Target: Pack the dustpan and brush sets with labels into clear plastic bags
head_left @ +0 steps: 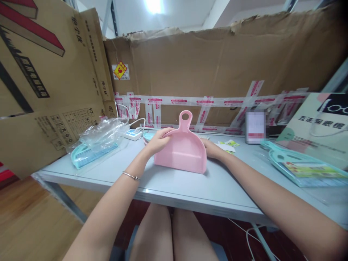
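A pink dustpan [182,148] is held upright over the table, its open side facing me and its ring-ended handle pointing up. My left hand [159,140] is closed on its upper left edge, with the thumb in front. At the dustpan's right edge is my right hand [210,148]; its fingers are hidden behind the pan, so their grip does not show. Behind the left hand, a light-blue item [148,136] is partly covered by the pan.
Left on the table [174,183] lies a plastic-wrapped light-blue dustpan set [94,155]; another dustpan set [307,165] lies right. A white power strip [133,135], paper scraps [227,146] and a small upright box [255,127] stand further back. Cardboard [190,69] walls the rear.
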{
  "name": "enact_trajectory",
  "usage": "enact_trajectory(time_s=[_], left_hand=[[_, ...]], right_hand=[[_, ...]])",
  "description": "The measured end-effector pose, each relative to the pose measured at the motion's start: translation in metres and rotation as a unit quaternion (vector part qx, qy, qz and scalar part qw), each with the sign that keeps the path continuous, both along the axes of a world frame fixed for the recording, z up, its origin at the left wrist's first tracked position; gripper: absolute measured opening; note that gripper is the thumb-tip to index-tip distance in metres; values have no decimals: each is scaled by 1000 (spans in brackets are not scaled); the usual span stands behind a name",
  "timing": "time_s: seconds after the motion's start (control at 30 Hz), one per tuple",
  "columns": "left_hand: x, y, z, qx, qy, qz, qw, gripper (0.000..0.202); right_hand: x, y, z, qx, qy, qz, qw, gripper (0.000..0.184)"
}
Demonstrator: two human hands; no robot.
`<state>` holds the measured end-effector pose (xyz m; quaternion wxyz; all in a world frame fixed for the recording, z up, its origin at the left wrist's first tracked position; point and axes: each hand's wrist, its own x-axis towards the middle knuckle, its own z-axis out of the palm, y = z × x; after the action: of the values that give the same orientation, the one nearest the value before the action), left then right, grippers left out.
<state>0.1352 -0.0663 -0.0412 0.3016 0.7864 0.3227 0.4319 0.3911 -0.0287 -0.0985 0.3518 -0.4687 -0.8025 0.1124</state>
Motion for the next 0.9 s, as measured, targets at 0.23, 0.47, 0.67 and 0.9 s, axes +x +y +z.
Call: enact_trajectory(time_s=[0.23,0.47,0.67,0.9], left_hand=[[5,1,-17,103,-8,39,994,42],[3,10,-24,126,-23,56,990,48],[4,12,-26,131,-18,52,990,54],[5,11,-25,115,-25,40,992,56]], right_hand=[[-3,-9,-3,40,-70,-39,996,23],[-6,-12,11,160,22,-132,978,24],[19,-19,48,298,300,-247,872,28],[5,-63,71,314,342,-143,874,40]])
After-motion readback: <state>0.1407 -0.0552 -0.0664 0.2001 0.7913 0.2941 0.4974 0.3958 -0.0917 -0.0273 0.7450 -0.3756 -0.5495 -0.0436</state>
